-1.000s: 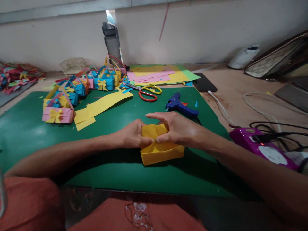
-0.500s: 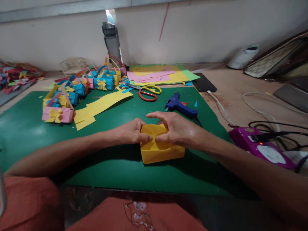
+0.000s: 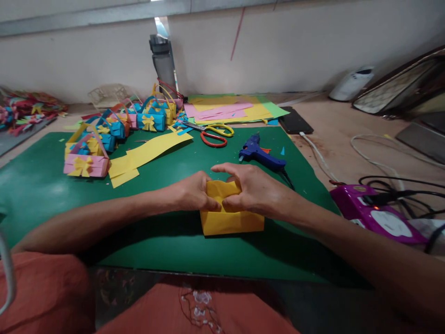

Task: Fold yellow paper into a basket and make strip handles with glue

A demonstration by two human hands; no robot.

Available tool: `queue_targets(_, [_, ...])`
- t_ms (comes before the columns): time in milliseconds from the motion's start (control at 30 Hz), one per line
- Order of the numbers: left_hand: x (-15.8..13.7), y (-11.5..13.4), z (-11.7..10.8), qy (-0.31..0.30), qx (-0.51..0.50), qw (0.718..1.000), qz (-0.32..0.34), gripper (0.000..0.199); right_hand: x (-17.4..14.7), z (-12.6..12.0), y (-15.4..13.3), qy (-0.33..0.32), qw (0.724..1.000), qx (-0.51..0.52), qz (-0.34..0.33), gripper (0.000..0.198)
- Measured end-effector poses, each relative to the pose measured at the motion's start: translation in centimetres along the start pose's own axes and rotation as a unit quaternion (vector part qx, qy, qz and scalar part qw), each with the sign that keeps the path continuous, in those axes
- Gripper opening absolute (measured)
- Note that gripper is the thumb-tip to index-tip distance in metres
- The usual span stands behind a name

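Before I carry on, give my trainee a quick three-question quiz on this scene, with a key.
1. Multiple choice: what do the left grip and right grip both touch?
A) the phone
B) the yellow paper box
C) the water bottle
2. True or false: the blue glue gun lies on the green mat.
3. Fill in the blank: one handle loop of the scissors is red and the other is ____.

Key: 1 B; 2 true; 3 yellow.

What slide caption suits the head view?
Left hand and right hand hold a yellow paper box, blue glue gun beyond.
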State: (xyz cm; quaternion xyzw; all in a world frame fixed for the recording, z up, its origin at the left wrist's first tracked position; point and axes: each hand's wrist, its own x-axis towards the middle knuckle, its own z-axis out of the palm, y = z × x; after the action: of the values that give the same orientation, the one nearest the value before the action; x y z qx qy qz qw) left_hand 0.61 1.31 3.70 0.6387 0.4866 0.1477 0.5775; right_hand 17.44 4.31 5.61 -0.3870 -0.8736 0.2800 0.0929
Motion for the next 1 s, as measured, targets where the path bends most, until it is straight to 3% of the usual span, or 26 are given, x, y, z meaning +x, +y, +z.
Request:
queue_targets(233, [-0.05,0.00,0.55,0.034,0.004,0.999,0.012,0.002,0.13,0.28,-0.41,-0.019,0.999,-0.026,0.023,0.076])
queue_targets(1000, [0.37,-0.25,0.34,0.039,0.024,0.999,0.004,0.009,0.01,0.46,0.24,-0.055,0.994,0.055,0.073,0.078])
